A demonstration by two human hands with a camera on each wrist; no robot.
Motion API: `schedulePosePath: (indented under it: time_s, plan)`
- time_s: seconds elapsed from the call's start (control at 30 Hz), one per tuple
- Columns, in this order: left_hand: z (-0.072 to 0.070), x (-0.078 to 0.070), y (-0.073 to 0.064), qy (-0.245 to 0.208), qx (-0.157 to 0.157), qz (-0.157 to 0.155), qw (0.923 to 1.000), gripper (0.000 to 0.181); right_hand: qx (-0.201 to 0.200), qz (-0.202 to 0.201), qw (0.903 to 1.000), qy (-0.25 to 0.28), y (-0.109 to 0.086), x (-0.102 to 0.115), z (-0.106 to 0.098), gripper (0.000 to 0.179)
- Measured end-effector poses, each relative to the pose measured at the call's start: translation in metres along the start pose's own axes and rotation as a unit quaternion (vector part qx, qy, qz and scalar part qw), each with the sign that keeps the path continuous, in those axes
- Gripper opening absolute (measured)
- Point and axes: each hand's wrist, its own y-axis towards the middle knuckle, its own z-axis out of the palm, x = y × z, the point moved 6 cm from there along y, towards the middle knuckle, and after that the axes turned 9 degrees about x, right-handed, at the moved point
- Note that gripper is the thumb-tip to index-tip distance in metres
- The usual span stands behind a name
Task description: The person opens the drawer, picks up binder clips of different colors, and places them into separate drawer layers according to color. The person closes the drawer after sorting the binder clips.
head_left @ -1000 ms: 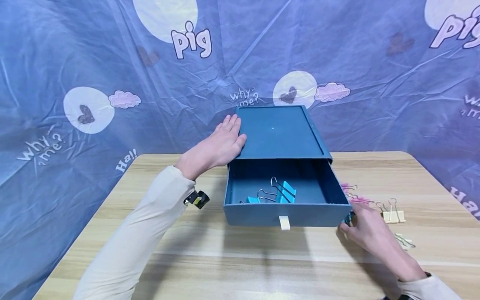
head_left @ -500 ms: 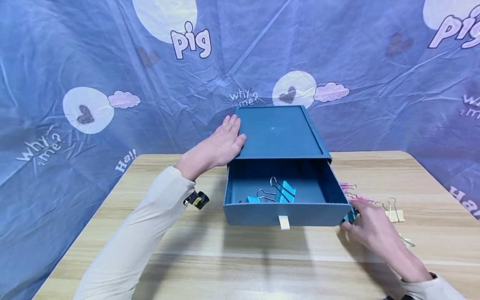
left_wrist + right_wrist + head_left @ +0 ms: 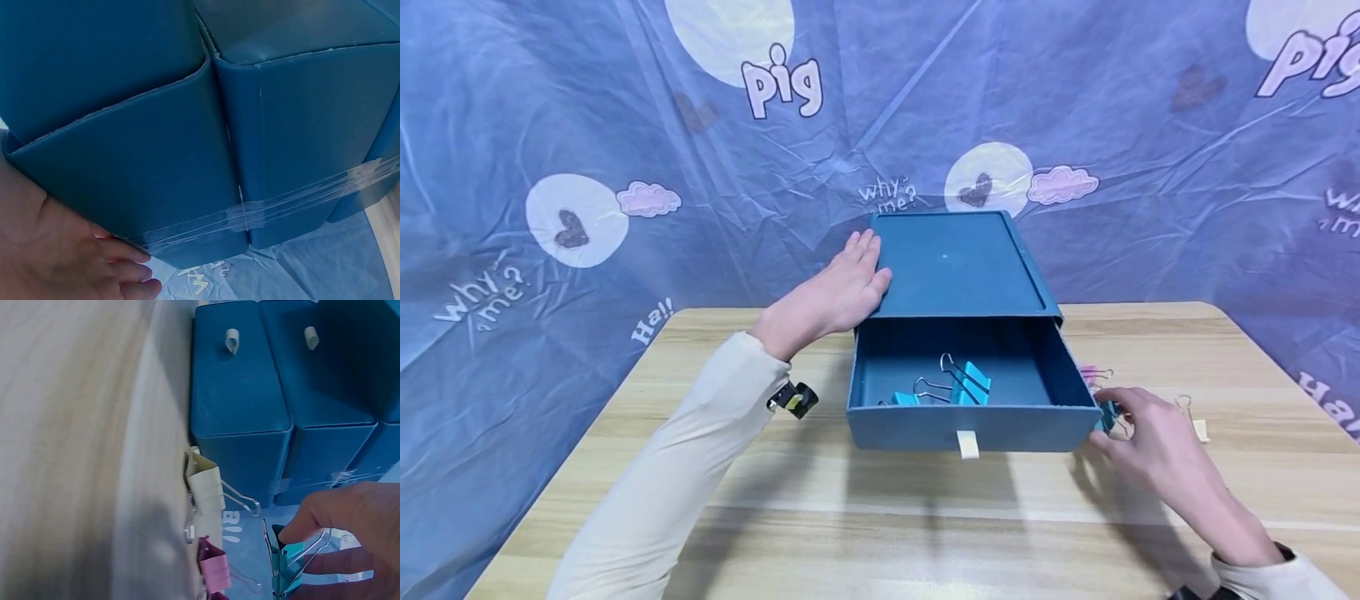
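My left hand (image 3: 835,292) lies with straight fingers along the left top edge of the blue drawer box (image 3: 955,258); in the left wrist view its fingers (image 3: 128,272) touch the side wall. Beside the pulled-out drawer (image 3: 962,429), at its right front corner, my right hand (image 3: 1165,450) pinches a teal binder clip (image 3: 1107,415) with wire handles. The right wrist view shows this teal clip (image 3: 292,559) between thumb and fingers, above the table. Inside the drawer are teal binder clips, one tilted up (image 3: 973,383) and another (image 3: 905,400) partly hidden by the front wall.
On the table right of the box are a pink binder clip (image 3: 1093,373) and a cream one (image 3: 1201,431), partly behind my right hand. Lower drawers with white pull tabs (image 3: 232,340) are shut. Clear tape (image 3: 244,215) binds the units. A patterned blue cloth (image 3: 625,125) hangs behind.
My right hand has shifted slightly right and up, bringing the teal clip more into sight beside the drawer and covering more of the pink and cream clips. The left hand has stayed put.
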Motion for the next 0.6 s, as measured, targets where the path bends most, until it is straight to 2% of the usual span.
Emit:
schedulePosePath:
  time_s: [0.2,0.37,0.6]
  plan:
    - [0.001,0.0,0.001,-0.001,0.003,0.002,1.0,0.061,-0.015,-0.01,0.9998,0.004,0.003,0.005,-0.014,0.041]
    - [0.001,0.0,0.001,0.0,0.006,0.006,1.0,0.061,-0.048,-0.028,0.9984,0.01,0.004,0.014,-0.032,0.047]
    - [0.001,0.001,0.001,-0.001,0.01,0.003,0.9999,0.061,-0.071,-0.026,0.9962,0.043,0.014,0.032,-0.06,0.048]
